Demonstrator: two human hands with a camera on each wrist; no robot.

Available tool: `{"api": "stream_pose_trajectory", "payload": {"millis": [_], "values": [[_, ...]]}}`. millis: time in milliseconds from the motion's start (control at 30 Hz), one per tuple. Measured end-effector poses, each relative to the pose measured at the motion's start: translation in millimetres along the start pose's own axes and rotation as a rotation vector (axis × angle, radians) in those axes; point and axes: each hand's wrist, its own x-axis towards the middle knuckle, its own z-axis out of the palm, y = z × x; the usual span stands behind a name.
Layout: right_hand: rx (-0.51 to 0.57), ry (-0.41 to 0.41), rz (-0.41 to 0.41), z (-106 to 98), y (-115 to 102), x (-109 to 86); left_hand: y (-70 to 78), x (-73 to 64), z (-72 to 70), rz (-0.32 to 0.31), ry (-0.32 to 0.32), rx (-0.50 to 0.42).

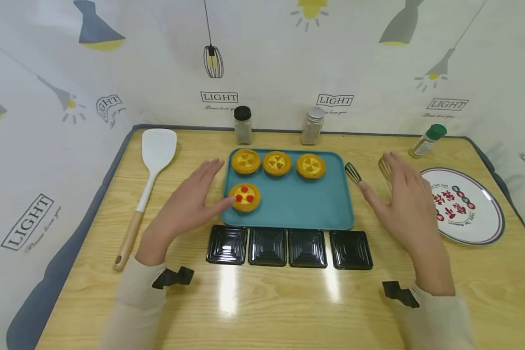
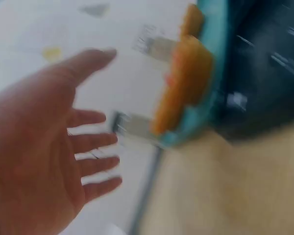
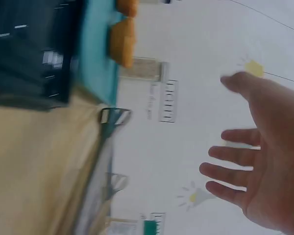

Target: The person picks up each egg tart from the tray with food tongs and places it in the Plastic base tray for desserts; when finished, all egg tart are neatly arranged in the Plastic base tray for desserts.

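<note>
My left hand (image 1: 187, 203) is held over the left side of a teal tray (image 1: 297, 209), fingers spread and nothing in them. From the head view its thumb overlaps the edge of an egg tart with red dots (image 1: 245, 198); whether they touch, I cannot tell. Three tarts with yellow tops, one of them this tart (image 1: 311, 166), line the tray's back. My right hand (image 1: 409, 209) hovers between the tray and a white plate (image 1: 468, 214), also holding nothing. Beside its thumb lies a small whisk (image 1: 353, 172); a wooden-coloured utensil (image 1: 385, 168) is partly hidden behind its fingers.
Several black square plastic trays (image 1: 268, 247) stand in a row before the teal tray. A white spatula with a wooden handle (image 1: 150, 170) lies left. At the back stand a black-capped jar (image 1: 243, 126), a silver-capped jar (image 1: 312, 127) and a green-capped bottle (image 1: 427, 141).
</note>
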Motion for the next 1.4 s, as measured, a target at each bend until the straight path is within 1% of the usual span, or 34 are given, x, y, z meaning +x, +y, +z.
{"api": "stream_pose_trajectory", "payload": {"millis": [100, 167, 300, 400, 533, 667, 733, 833, 933, 1067, 1333, 1400], "values": [[0.023, 0.039, 0.082, 5, 9, -9.4, -20.2, -3.9, 10.5, -0.033, -0.036, -0.178], [0.034, 0.046, 0.125, 9, 16, -16.5, -31.2, -6.5, 16.8, -0.065, -0.053, -0.263], [0.052, 0.032, 0.197, 17, 30, -30.0, -43.7, -11.1, 26.4, -0.107, -0.043, -0.367], [0.07, -0.005, 0.24, 22, 39, -38.4, -47.9, -13.4, 32.2, -0.118, -0.034, -0.408], [0.139, -0.054, 0.269, 29, 51, -44.1, -51.5, -14.5, 37.8, -0.12, -0.032, -0.427], [0.221, -0.066, 0.281, 35, 60, -44.6, -54.5, -15.0, 42.6, -0.118, -0.044, -0.425], [0.251, -0.079, 0.302, 37, 63, -45.2, -55.9, -14.8, 44.7, -0.111, -0.052, -0.418], [0.291, -0.097, 0.327, 39, 67, -46.7, -57.4, -13.7, 46.4, -0.075, -0.055, -0.4], [0.312, -0.09, 0.318, 41, 69, -48.2, -58.7, -12.5, 47.1, -0.019, -0.056, -0.367], [0.302, -0.048, 0.288, 45, 73, -49.8, -59.7, -12.0, 47.9, 0.026, -0.057, -0.322], [0.222, 0.042, 0.285, 51, 76, -52.2, -60.0, -12.4, 49.3, 0.035, -0.041, -0.304], [0.203, 0.053, 0.289, 53, 76, -52.9, -60.3, -12.0, 49.7, 0.036, -0.036, -0.302]]}}
